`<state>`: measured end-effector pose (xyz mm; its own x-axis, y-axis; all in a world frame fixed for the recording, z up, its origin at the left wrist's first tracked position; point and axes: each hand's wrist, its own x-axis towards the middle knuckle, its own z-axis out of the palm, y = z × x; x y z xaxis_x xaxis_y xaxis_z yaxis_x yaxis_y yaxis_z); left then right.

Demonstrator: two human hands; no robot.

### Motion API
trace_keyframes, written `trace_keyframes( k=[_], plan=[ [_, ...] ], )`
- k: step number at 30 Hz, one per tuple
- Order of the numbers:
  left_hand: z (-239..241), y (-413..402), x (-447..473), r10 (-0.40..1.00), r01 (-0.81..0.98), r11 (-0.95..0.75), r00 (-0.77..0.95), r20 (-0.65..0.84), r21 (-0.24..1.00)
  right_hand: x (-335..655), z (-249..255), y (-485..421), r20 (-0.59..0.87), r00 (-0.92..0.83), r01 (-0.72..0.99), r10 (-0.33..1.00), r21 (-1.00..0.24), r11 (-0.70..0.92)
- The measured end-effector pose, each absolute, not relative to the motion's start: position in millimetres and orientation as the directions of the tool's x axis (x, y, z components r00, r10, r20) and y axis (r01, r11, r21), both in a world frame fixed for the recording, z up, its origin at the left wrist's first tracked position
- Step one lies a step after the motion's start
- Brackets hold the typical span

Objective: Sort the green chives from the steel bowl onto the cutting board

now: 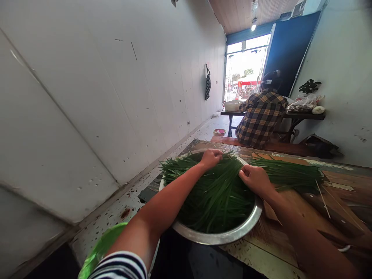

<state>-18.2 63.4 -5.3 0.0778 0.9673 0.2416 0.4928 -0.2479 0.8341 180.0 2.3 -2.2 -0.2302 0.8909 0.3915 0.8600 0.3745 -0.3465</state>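
A wide steel bowl (223, 235) stands on a worn wooden table (293, 236), filled with long green chive leaves (215, 193). My left hand (211, 157) reaches over the far side of the bowl, fingers curled down on the chive leaves. My right hand (255, 179) rests at the bowl's right rim, fingers pinched on several leaves. A second bunch of chives (290, 174) lies on the table to the right, stretching away from that hand.
A person in a plaid shirt (261, 118) sits on a bench with their back to me at a dark table (302, 115) holding a white basin and bags. A green plastic tub (101, 248) sits on the speckled floor at lower left. White wall runs along the left.
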Motion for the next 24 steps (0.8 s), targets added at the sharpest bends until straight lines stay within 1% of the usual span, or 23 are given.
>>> trace_keyframes(
  k=[9, 14, 19, 24],
  plan=[
    [-4.4, 62.2, -19.2, 0.968, 0.534, -0.243, 0.074, 0.242, 0.810, 180.8, -3.3, 3.5, 0.402, -0.240, 0.863, 0.883, -0.328, 0.384],
    [-1.6, 60.0, -19.5, 0.958, 0.565, -0.276, 0.097, 0.270, 0.777, 180.6, -3.9, 4.3, 0.402, -0.237, 0.873, 0.884, -0.312, 0.375],
    [-1.1, 59.7, -20.7, 0.963, 0.543, -0.263, 0.092, 0.255, 0.798, 180.8, -4.5, 4.3, 0.379, -0.235, 0.873, 0.895, -0.324, 0.366],
    [-2.9, 61.8, -22.2, 0.962, 0.538, -0.266, 0.096, 0.255, 0.800, 180.9, -3.6, 3.6, 0.397, -0.237, 0.868, 0.887, -0.323, 0.377]
  ],
)
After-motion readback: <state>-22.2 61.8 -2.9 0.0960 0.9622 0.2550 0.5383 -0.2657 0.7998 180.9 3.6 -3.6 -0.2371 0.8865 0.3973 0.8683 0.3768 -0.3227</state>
